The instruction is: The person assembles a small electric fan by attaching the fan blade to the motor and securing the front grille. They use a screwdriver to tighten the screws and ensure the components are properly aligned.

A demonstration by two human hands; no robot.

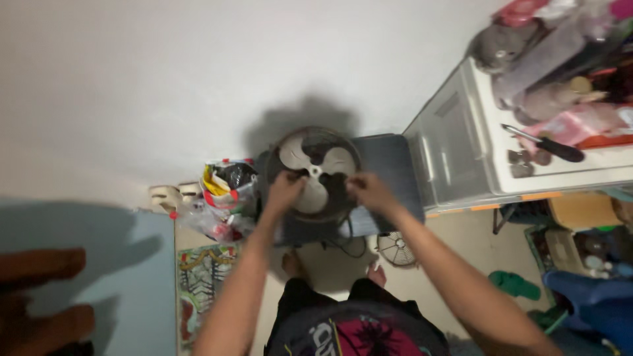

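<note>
In the middle of the frame sits a round fan on a grey stool, close to the white wall. The person's left hand grips the fan's left edge and the right hand grips its right edge, so both hands are closed on the wire cage, likely to keep it steady. A bag of stuff lies just left. A plastic drawer box stands at the right, with a knife on top.
</note>
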